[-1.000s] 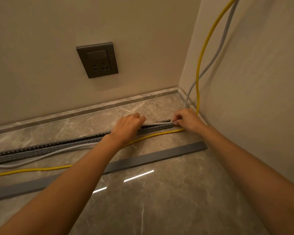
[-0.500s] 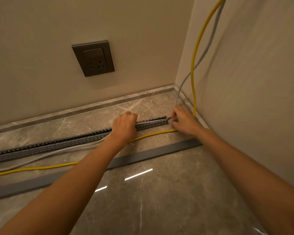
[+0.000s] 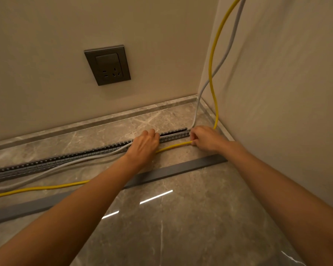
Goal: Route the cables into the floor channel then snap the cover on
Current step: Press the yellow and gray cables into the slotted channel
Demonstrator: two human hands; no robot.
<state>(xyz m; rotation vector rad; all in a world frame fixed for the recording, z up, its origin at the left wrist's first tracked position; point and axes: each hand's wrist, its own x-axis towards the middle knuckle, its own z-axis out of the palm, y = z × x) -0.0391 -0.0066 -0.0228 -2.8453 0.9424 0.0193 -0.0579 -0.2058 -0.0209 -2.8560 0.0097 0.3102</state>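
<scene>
At the channel (image 3: 173,135) end, right hand (image 3: 206,138) pinches yellow cable (image 3: 173,146).

Readable text: none anywhere in view.
Wall socket (image 3: 107,65): at 11 o'clock, its grey faceplate carries no legible lettering or brand.
Channel cover (image 3: 181,169): running from 8 to 3 o'clock, unmarked.
Yellow cable (image 3: 212,54) and grey cable (image 3: 233,35): at 1 o'clock, any jacket print too small to tell.
</scene>
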